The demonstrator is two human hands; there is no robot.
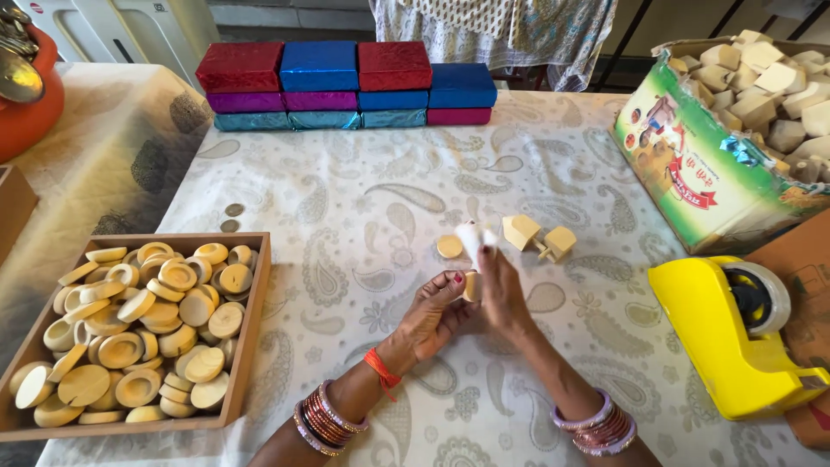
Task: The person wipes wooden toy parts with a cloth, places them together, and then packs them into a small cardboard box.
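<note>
While both hands, left hand (437, 313) and right hand (500, 290), pinch a small wooden disc (471, 285) at centre frame, the white strip (471, 238), seemingly tape, could crease.

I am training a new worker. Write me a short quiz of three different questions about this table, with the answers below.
1. True or false: the wooden tray of round wooden discs lies on the person's right side.
2. Multiple choice: what colour is the tape dispenser? A) red B) yellow C) blue
3. Fill the gap: the left hand holds a small round wooden ____.

Key
1. False. The tray is on the left; the dispenser and the cardboard box of wooden blocks are on the right.
2. B.
3. Disc. The right hand is against it, with something white at its fingertips.
</note>
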